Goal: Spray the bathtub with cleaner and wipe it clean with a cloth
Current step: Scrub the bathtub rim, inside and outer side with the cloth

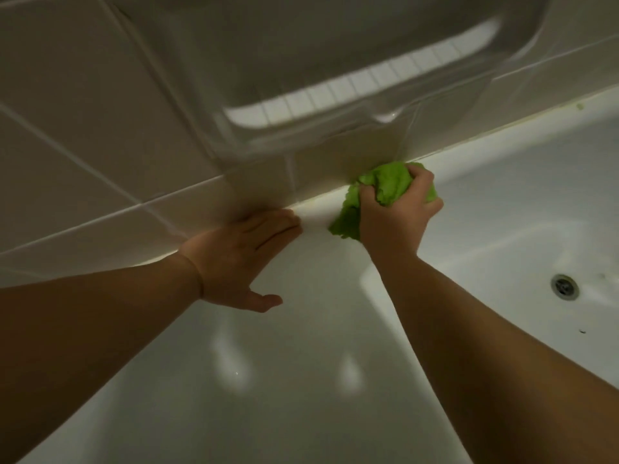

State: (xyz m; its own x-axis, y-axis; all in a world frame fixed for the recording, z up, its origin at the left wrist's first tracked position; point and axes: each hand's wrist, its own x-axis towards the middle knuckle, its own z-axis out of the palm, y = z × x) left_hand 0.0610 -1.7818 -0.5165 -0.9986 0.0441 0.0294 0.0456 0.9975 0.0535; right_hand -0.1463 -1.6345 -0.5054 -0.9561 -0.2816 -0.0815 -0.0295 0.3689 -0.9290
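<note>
The white bathtub [301, 380] fills the lower half of the view, its glossy inner wall sloping down from the far rim towards the basin at the right. Above the rim rises a wall of pale tiles [83, 112] with light grout lines, and a blurred reflection of a bright window-like shape lies across the tiles near the top centre. Two bare forearms reach in from the bottom corners toward the far rim.

The left hand [234, 259] lies flat with its fingers straight and together, the fingertips pressed where the rim meets the tiles and the thumb spread out below over the tub's inner wall; it holds nothing. Just to its right, apart from it, the right hand [398, 209] has its fingers curled tightly round a bunched bright green cloth [385, 185]. The cloth is pressed onto the far rim right at the seam under the tiles, with a loose corner hanging down on the left side of the hand against the white surface.

Well to the right, on the tub floor, sits the round metal drain [564, 285], with a few small dark specks on the white enamel near it
</note>
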